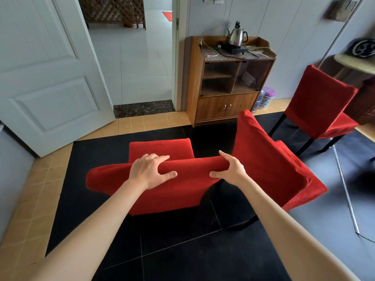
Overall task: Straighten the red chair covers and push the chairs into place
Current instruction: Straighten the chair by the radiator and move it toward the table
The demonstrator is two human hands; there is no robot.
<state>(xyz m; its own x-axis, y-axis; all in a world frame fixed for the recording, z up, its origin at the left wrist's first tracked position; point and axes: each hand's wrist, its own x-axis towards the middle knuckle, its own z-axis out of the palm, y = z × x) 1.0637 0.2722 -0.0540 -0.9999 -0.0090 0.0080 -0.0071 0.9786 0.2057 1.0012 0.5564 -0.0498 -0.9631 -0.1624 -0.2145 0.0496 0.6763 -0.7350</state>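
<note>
I have one wide-angle head view only, looking forward and down; my left hand and right hand sit close below the lens. Beyond them the view reaches an open doorway.

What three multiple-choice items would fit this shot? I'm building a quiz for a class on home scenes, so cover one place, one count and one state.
1. Where does the kettle stand?
A. on the wooden cabinet
B. on the floor
C. on a chair seat

2. How many red-covered chairs show?
A. one
B. two
C. three

3. What are the hands doing?
A. hanging free
B. gripping the near chair backrest top
C. pushing the door

Key: 1 A, it sits on the cabinet's top. 2 C, the near chair, the middle chair and the far chair. 3 B, left hand and right hand curl over the cover.
</note>
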